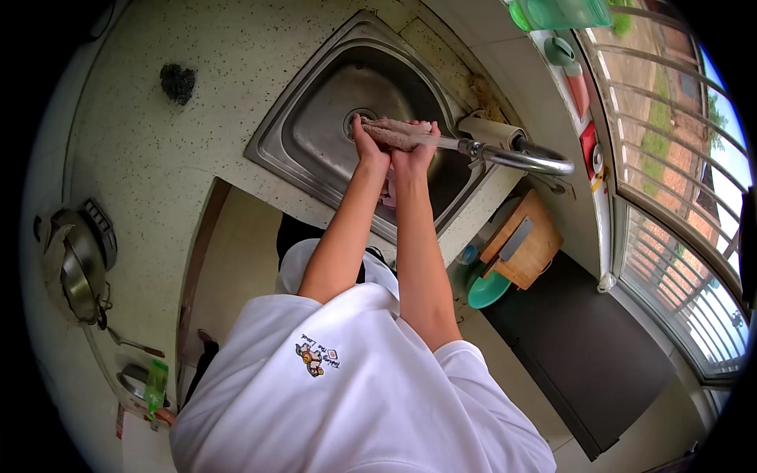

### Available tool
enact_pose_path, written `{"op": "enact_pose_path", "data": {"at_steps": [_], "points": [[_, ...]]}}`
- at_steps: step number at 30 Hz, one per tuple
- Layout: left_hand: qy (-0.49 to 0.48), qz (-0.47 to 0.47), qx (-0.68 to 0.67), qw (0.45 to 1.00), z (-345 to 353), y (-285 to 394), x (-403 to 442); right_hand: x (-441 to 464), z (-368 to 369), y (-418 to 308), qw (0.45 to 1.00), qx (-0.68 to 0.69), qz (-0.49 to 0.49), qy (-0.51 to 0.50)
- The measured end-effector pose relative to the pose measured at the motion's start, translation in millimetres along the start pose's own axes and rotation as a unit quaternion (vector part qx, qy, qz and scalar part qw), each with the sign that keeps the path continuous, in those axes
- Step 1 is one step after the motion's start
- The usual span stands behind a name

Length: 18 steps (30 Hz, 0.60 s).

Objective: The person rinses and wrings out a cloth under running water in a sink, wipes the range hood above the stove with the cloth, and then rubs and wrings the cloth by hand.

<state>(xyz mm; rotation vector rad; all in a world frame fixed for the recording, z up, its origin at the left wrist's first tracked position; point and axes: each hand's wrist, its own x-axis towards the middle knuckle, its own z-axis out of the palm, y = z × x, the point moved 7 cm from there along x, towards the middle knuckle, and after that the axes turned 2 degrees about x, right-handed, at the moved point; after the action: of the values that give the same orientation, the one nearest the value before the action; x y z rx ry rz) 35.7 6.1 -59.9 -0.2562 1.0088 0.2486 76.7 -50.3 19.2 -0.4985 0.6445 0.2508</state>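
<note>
My left hand [373,150] and my right hand [413,156] are held close together over the steel sink [315,126]. Both are closed around a pale pink, soft-looking piece of raw meat [394,135], one at each end. Water runs onto it from the curved metal faucet [528,162] on the right. A drain [359,118] lies just beyond my left fingers. Between my forearms a small pink patch shows in the sink; what it is, I cannot make out.
On the counter are a dark scouring pad [177,83] and, far left, a metal pan [79,272]. A green bottle [156,386] stands lower left. To the right are a cutting board [540,244] with a cleaver [516,239], a green bowl [489,289] and a barred window [670,150].
</note>
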Motion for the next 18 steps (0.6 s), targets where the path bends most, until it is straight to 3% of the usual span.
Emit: {"op": "enact_pose_path", "data": {"at_steps": [2,5,16,18], "points": [[-0.073,-0.068,0.048,0.994,13,-8,-2,1,5,-5,0.999,-0.022,-0.041,0.008],[-0.057,-0.032,0.146,0.987,21,-9,-19,-13,0,-20,0.997,0.005,-0.075,0.020],[-0.084,-0.056,0.085,0.991,35,-15,-32,-18,4,-22,0.995,-0.019,-0.093,-0.044],[-0.051,-0.006,0.127,0.991,34,-9,-34,-18,2,-21,0.993,-0.035,-0.099,-0.044]]}}
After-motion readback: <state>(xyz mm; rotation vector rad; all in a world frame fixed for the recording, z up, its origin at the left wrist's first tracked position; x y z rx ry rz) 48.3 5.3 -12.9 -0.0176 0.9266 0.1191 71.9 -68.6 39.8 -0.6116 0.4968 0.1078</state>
